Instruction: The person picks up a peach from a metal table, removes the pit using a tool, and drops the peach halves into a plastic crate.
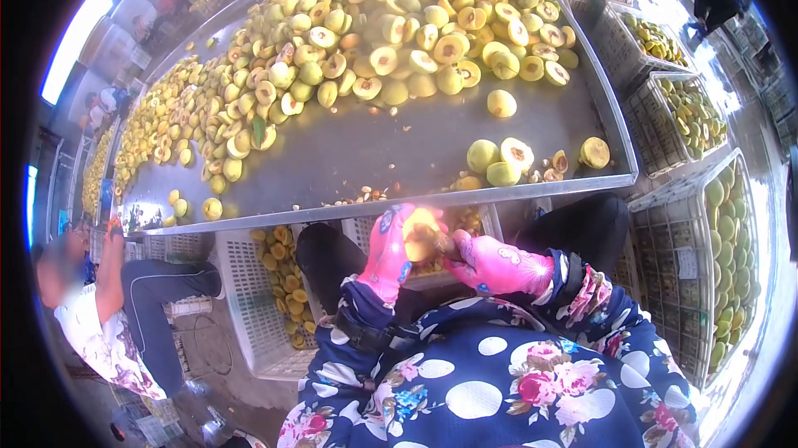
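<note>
A halved peach (422, 236) is cupped in the left hand (389, 253), whose pink-gloved fingers (397, 219) are curled around it. The right hand (492, 267), also gloved in pink, is pressed against the fruit from the side, its fingers closed; whether a tool is gripped in them cannot be told. Just beyond the fingertips, the edge of a metal table (391, 199) is seen, heaped with cut peaches (399, 24). Directly beneath the fingers, a white crate (249, 315) of peach halves is placed. To the right, further crates (731, 265) of fruit are stacked.
</note>
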`<state>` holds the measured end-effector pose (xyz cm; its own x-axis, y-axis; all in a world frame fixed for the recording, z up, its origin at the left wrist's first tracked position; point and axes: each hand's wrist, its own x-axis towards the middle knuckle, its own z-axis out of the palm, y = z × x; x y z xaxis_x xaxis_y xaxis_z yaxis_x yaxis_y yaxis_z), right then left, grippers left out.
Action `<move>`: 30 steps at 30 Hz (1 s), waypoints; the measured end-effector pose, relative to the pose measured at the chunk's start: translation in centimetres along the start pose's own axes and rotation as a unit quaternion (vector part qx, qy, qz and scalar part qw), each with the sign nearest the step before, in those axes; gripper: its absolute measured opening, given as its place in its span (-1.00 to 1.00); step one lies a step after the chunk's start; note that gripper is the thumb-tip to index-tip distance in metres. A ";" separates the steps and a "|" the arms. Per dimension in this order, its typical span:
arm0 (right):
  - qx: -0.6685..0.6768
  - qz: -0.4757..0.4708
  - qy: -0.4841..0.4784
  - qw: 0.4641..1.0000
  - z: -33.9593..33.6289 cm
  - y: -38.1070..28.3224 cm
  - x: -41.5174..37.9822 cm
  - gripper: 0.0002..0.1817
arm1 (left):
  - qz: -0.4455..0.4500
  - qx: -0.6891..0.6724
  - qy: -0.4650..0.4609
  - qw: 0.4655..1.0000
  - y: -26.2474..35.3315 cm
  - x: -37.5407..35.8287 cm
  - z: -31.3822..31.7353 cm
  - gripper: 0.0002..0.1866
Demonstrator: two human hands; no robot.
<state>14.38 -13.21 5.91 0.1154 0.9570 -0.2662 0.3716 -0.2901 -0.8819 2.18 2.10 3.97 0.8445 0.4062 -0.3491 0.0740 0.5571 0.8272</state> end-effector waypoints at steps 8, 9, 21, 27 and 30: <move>-0.026 -0.038 0.047 0.998 0.5 0.8 0.7 -0.74 | -0.019 -0.127 0.028 0.991 -0.1 -0.1 0.1 -0.56; -0.034 -0.038 0.054 0.997 0.6 0.7 0.8 -0.74 | 0.008 -0.102 0.032 0.994 -0.5 -0.1 -0.1 -0.57; -0.066 -0.030 0.080 0.994 2.0 1.2 1.2 -0.73 | 0.058 -0.143 0.157 0.975 -1.9 -0.3 1.9 -0.69; -0.064 -0.039 0.044 0.996 2.1 1.6 1.3 -0.74 | 0.092 -0.129 0.218 0.963 -3.2 0.7 1.8 -0.84; -0.069 -0.063 0.053 0.994 2.4 2.5 1.5 -0.77 | 0.108 -0.096 0.233 0.962 -3.6 1.1 1.6 -0.87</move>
<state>13.24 -12.52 2.35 0.1545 0.9820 -0.1084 0.5117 -0.1733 -0.8415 3.68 -0.65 1.35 0.4972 0.7825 -0.3749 -0.2125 0.5287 0.8217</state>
